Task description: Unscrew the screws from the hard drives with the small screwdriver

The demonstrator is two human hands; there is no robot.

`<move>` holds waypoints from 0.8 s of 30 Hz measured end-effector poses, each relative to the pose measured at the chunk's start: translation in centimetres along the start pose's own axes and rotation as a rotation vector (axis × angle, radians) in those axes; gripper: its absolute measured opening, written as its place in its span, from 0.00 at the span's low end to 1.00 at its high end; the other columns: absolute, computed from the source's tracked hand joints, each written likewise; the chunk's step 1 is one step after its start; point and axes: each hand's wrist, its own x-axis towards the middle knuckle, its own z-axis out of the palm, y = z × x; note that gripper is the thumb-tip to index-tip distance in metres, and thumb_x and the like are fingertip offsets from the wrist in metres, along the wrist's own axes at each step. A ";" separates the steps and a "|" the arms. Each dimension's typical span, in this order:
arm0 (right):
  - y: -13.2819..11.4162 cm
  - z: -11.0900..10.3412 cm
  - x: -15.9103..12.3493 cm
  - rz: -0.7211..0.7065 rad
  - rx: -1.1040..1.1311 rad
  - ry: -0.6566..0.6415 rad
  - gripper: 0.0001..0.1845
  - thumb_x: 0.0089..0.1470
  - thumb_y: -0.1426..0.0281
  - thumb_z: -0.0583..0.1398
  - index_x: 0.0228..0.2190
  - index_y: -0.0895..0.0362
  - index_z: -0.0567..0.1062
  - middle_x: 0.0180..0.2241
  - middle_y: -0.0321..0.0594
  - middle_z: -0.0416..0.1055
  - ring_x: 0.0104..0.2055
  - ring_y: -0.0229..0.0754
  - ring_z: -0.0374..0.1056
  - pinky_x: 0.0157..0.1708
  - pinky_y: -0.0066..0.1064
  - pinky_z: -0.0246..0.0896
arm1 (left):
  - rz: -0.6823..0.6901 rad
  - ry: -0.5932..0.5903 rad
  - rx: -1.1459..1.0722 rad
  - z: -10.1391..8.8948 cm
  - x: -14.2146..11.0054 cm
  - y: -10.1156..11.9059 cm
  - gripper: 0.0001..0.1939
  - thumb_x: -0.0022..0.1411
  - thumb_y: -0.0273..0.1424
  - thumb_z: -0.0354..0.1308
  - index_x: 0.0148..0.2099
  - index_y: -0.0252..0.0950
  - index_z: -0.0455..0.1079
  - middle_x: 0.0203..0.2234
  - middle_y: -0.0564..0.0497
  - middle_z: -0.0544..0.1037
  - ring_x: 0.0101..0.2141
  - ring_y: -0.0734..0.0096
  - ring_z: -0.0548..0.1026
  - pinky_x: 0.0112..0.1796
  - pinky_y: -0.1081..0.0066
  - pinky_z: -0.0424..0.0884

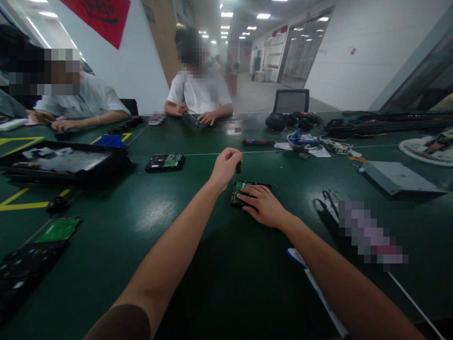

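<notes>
Just ahead of me on the green table lies a hard drive (238, 187) with its green circuit board facing up. My left hand (226, 167) is closed round the dark handle of a screwdriver (239, 166), held upright with its tip toward the drive's far left part. Whether the tip touches the drive is too small to tell. My right hand (264, 203) lies flat over the drive with its fingers stretched out and covers much of the board. A second hard drive (164, 162) rests further off to the left.
A black tray (120, 160) stands at left, with a green circuit board (58, 230) and more drives (28, 269) nearer. At right are a grey metal box (401, 177), a bowl of blue wires (302, 140) and a power tool (258, 142). Two people sit across the table.
</notes>
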 end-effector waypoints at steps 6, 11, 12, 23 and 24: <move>-0.1 0.0 0.0 0.004 0.006 0.010 0.23 0.67 0.64 0.58 0.62 0.47 0.72 0.64 0.45 0.68 0.66 0.54 0.60 0.66 0.57 0.51 | 0.002 -0.054 0.042 0.0 -0.1 0.0 0.07 0.61 0.36 0.60 0.34 0.37 0.72 0.27 0.50 0.79 0.30 0.70 0.74 0.34 0.70 0.67; 0.0 0.0 0.0 0.003 -0.003 0.002 0.23 0.67 0.63 0.58 0.61 0.48 0.72 0.64 0.45 0.67 0.66 0.54 0.60 0.66 0.56 0.51 | 0.002 -0.024 0.029 -0.2 0.0 -0.2 0.08 0.61 0.36 0.60 0.33 0.38 0.73 0.27 0.51 0.77 0.30 0.70 0.73 0.34 0.70 0.67; 0.0 0.0 0.0 0.003 -0.004 0.002 0.23 0.67 0.63 0.58 0.61 0.48 0.72 0.64 0.45 0.67 0.66 0.54 0.61 0.66 0.56 0.51 | 0.014 -0.008 0.049 -0.3 0.1 -0.2 0.08 0.61 0.36 0.61 0.32 0.38 0.73 0.26 0.52 0.76 0.30 0.71 0.72 0.33 0.71 0.66; 0.0 0.0 0.1 0.003 0.005 0.004 0.24 0.66 0.64 0.59 0.62 0.46 0.72 0.63 0.45 0.68 0.66 0.54 0.60 0.65 0.56 0.52 | -0.052 -0.060 -0.059 0.0 0.1 -0.6 0.10 0.62 0.38 0.61 0.36 0.37 0.71 0.28 0.49 0.80 0.31 0.69 0.76 0.36 0.69 0.70; 0.0 -0.1 0.1 0.003 0.003 0.003 0.24 0.66 0.64 0.59 0.62 0.47 0.72 0.63 0.45 0.68 0.66 0.54 0.61 0.65 0.56 0.52 | -0.049 -0.034 -0.053 -0.1 0.2 -0.8 0.10 0.62 0.39 0.62 0.36 0.37 0.71 0.29 0.49 0.80 0.32 0.69 0.76 0.36 0.69 0.70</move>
